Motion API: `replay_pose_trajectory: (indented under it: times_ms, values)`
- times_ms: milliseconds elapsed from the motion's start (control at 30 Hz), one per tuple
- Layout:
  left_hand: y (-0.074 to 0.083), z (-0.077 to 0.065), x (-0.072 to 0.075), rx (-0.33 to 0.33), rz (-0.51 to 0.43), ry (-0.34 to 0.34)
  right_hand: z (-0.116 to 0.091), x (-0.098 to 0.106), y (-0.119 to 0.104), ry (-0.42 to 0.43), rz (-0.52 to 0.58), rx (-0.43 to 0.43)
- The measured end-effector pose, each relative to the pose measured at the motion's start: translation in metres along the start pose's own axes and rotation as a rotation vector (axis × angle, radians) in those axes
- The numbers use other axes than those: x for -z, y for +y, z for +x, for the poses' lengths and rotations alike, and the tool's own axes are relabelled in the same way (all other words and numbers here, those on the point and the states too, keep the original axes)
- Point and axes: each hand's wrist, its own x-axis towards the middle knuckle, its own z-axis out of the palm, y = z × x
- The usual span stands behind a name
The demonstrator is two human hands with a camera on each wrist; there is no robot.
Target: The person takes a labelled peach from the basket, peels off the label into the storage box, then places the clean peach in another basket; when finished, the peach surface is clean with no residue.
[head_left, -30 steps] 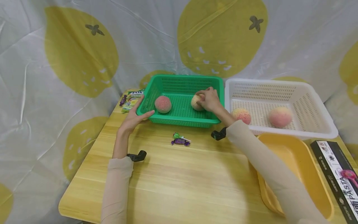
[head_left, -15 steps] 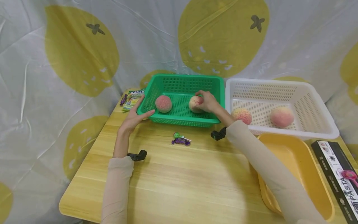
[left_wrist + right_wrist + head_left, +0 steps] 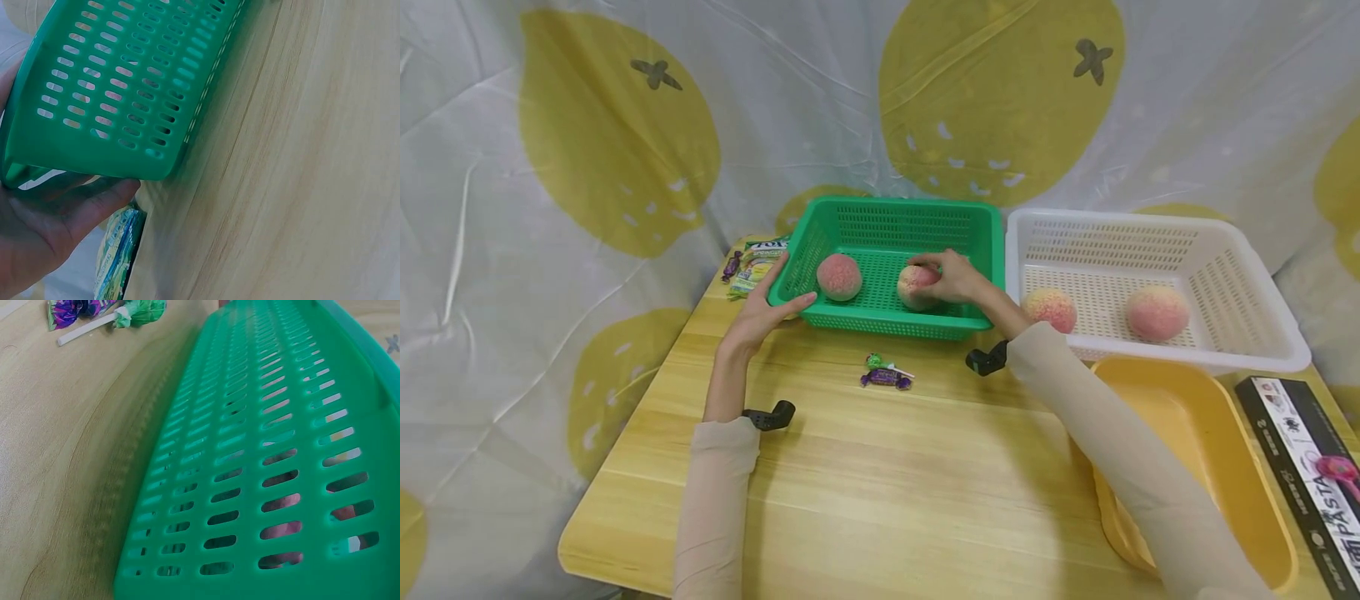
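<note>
My right hand [image 3: 957, 279] reaches into the green plastic basket [image 3: 880, 323] in the head view and holds a yellow-pink peach [image 3: 910, 288] on the basket's floor. Left of it lies a pinker peach [image 3: 839, 277], with nothing touching it. At the basket's left end, my left hand [image 3: 756, 321] rests against the corner, fingers straight along the side rim and thumb stretched toward the front. The left wrist view has the thumb [image 3: 103, 206] against the basket's outer wall. In the right wrist view the slotted basket wall [image 3: 250, 456] hides most of the right hand.
Right of the green basket stands a white basket [image 3: 1217, 292] with two peaches. A yellow tray [image 3: 1180, 408] lies partly under the right arm, beside a pasta box [image 3: 1292, 467]. In front are a lollipop [image 3: 874, 362] and purple candy [image 3: 886, 379]; snack packets [image 3: 756, 267] lie far left.
My right hand has shifted slightly left inside the green basket, and the peach in it has moved left and turned, showing more pink. The left hand stays at the basket's corner.
</note>
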Motion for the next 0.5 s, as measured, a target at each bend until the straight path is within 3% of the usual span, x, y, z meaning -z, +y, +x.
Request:
replay_pose_trajectory:
  times_ms: [267, 500]
  values:
    - [-0.002, 0.003, 0.000, 0.006, 0.022, 0.004, -0.003, 0.002, -0.002, -0.035, 0.072, -0.009]
    - [-0.002, 0.003, 0.002, 0.012, 0.014, 0.007, -0.020, 0.013, -0.013, 0.071, 0.157, 0.012]
